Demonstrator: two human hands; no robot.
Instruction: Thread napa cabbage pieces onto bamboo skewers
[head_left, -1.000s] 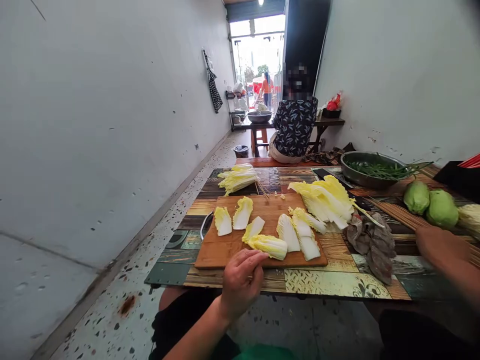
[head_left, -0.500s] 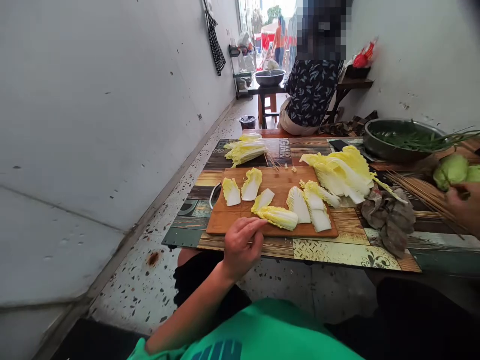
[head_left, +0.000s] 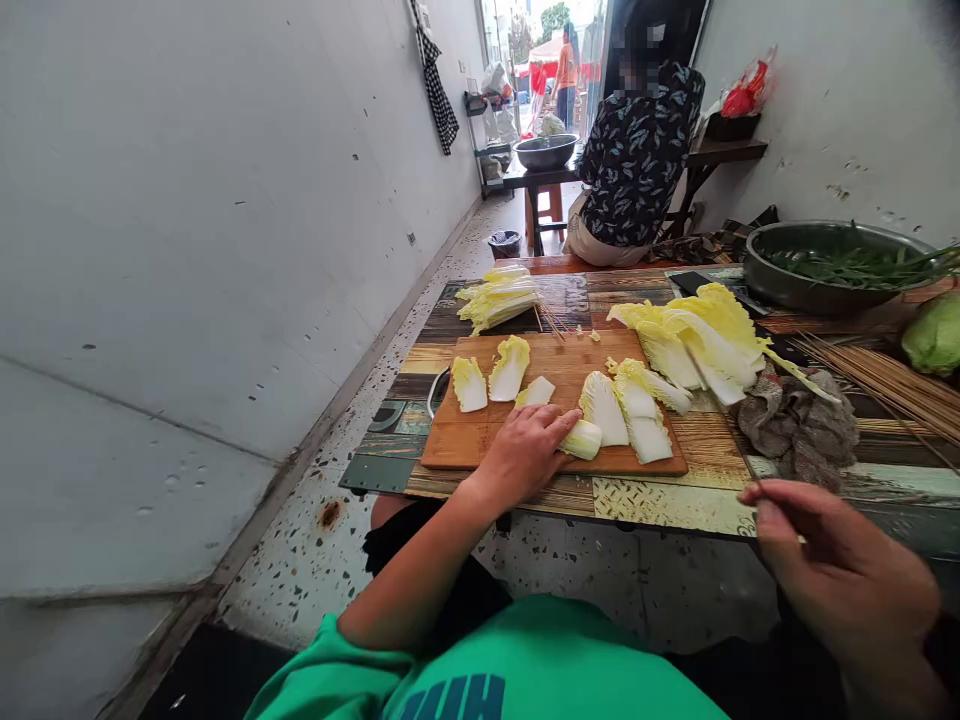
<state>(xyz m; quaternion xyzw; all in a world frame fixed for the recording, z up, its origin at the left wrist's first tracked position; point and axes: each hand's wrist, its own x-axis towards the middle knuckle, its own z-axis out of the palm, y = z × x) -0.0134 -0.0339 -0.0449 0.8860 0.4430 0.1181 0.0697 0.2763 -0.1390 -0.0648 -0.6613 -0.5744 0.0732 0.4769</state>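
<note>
My left hand (head_left: 529,450) presses down over a rolled napa cabbage piece (head_left: 582,440) near the front of the wooden cutting board (head_left: 469,440); the palm and fingers hide most of the roll. Beside it on the board lie cut cabbage leaf pieces (head_left: 510,368), some to the left and others to the right (head_left: 604,408). My right hand (head_left: 840,560) hangs at the table's front edge, thumb and forefinger pinched on a thin bamboo skewer (head_left: 742,458) that points up and left. Many more skewers (head_left: 889,385) lie in a loose bundle to the right.
Large cabbage leaves (head_left: 694,335) overlap the board's right side, near a crumpled grey rag (head_left: 799,425). Skewered cabbage (head_left: 499,300) lies at the back left. A metal basin (head_left: 817,285) of greens and a pale green vegetable (head_left: 934,335) stand right. Another person (head_left: 637,170) sits beyond the table.
My right hand has come from the skewer bundle at the far right to the table's front edge, with a skewer in its pinch. My left hand has moved over the cabbage roll and covers it.
</note>
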